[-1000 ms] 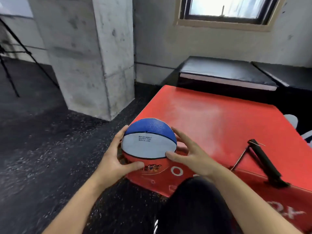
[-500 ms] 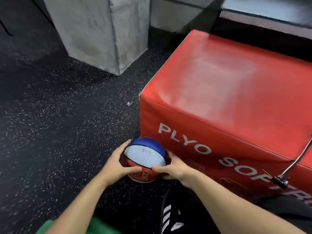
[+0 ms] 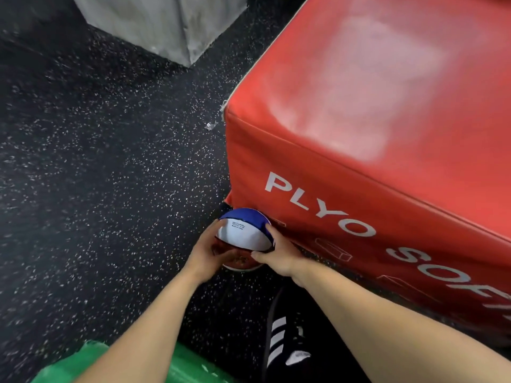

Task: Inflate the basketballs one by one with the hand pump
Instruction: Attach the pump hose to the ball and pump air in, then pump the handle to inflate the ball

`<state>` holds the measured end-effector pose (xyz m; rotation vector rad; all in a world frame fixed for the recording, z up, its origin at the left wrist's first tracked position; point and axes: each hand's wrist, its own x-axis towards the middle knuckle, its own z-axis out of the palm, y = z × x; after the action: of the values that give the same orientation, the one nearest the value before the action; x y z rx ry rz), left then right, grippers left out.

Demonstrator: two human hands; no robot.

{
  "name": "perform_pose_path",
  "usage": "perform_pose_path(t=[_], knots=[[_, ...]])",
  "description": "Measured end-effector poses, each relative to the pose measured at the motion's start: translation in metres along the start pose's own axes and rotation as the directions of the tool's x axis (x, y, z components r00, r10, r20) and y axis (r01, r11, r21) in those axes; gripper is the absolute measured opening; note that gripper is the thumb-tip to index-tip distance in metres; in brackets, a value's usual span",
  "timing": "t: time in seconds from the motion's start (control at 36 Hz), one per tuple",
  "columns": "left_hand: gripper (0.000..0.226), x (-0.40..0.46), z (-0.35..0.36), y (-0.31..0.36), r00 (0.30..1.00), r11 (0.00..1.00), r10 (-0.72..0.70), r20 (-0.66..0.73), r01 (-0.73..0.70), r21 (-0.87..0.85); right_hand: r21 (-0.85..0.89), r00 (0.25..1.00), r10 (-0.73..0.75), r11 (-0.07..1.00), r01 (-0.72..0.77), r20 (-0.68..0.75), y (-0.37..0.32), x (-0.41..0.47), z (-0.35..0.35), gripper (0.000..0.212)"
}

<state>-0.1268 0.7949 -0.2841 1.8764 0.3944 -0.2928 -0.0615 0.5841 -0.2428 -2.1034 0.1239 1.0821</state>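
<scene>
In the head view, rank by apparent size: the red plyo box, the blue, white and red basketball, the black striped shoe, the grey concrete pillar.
1. Red padded plyo box
2. Grey concrete pillar, cropped by the frame
3 and 4. Blue, white and red basketball and black white-striped shoe: look alike; the shoe is nearer, so unsure.

Ball's (image 3: 244, 234) small print too tiny to read.

Quick count: one basketball (image 3: 244, 236), blue, white and red panels, and that's the only ball in view. Two hands, left hand (image 3: 206, 252) and right hand (image 3: 278, 254), plus two bare forearms. One big red plyo box (image 3: 373, 128) with white lettering. One black shoe (image 3: 287, 346) with three white stripes. One grey concrete pillar (image 3: 166, 20). One green thing (image 3: 188, 366) at the bottom edge, can't tell what it is.
</scene>
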Motion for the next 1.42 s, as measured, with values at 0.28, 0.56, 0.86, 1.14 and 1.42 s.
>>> perform_pose_path(t=[0.28,0.56,0.86,1.14,1.42], knots=[[0.084,-0.009,-0.007,0.013,1.0,0.999,0.008,0.015,-0.007,-0.045,0.091,0.997,-0.032,0.995,0.038,-0.067,-0.002,-0.019,-0.007,0.095],[0.084,-0.046,-0.02,0.083,0.978,0.979,0.202,-0.052,-0.2,0.027,0.064,0.972,-0.185,0.978,0.196,-0.147,-0.036,-0.099,-0.043,0.08],[0.079,-0.119,0.013,0.277,0.79,0.79,0.612,-0.002,-0.612,0.045,0.092,0.739,-0.494,0.801,0.592,-0.457,-0.055,-0.281,-0.138,0.065],[0.078,-0.176,0.168,0.403,0.571,0.593,0.776,0.268,-0.805,0.002,0.075,0.574,-0.392,0.778,0.624,-0.719,0.069,-0.415,-0.231,0.064],[0.08,-0.204,0.35,0.452,0.383,0.463,0.737,0.556,-0.886,-0.003,0.194,0.283,0.014,0.761,0.62,-0.959,0.256,-0.456,-0.285,0.056]])
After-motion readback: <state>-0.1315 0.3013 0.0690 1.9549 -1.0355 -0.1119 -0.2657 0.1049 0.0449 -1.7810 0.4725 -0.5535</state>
